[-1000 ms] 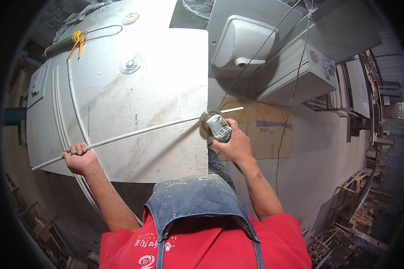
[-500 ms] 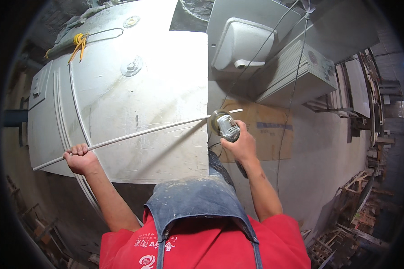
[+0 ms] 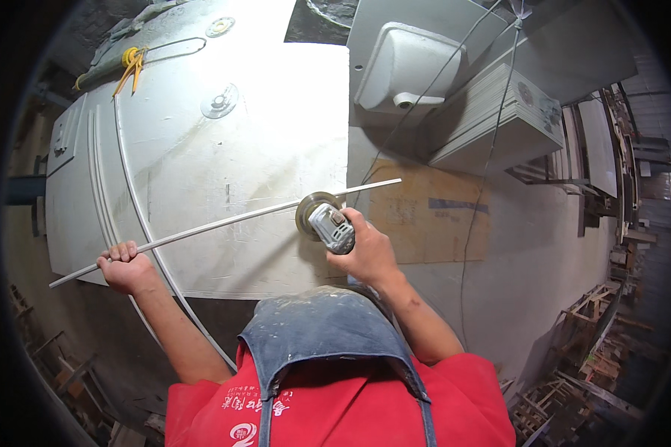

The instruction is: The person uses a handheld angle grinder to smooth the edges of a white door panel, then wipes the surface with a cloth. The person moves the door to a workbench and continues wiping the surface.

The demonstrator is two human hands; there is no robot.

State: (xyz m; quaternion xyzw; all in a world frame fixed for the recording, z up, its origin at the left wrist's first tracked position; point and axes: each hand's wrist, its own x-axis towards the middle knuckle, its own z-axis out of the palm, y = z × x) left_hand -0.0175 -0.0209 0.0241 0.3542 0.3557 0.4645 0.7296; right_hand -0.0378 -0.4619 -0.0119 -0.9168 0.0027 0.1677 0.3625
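A long thin white strip slants across the front of the white-topped table, and its right end juts past the table's right edge. My left hand is closed around it near its left end. In my right hand is a grey angle grinder, gripped by its body. The grinder's round disc is right at the strip; whether it touches cannot be made out. Other long white strips lie lengthwise on the table's left, passing under the held one and past the front edge.
On the white table lie a pale disc and an orange caulking gun. Right of it are a white basin, stacked panels, cardboard on the floor and a hanging cable. Wood scraps lie far right.
My right hand has brought the grinder leftward along the strip, from beyond the table's right edge to over the table. My left hand has shifted slightly left, still gripping the strip.
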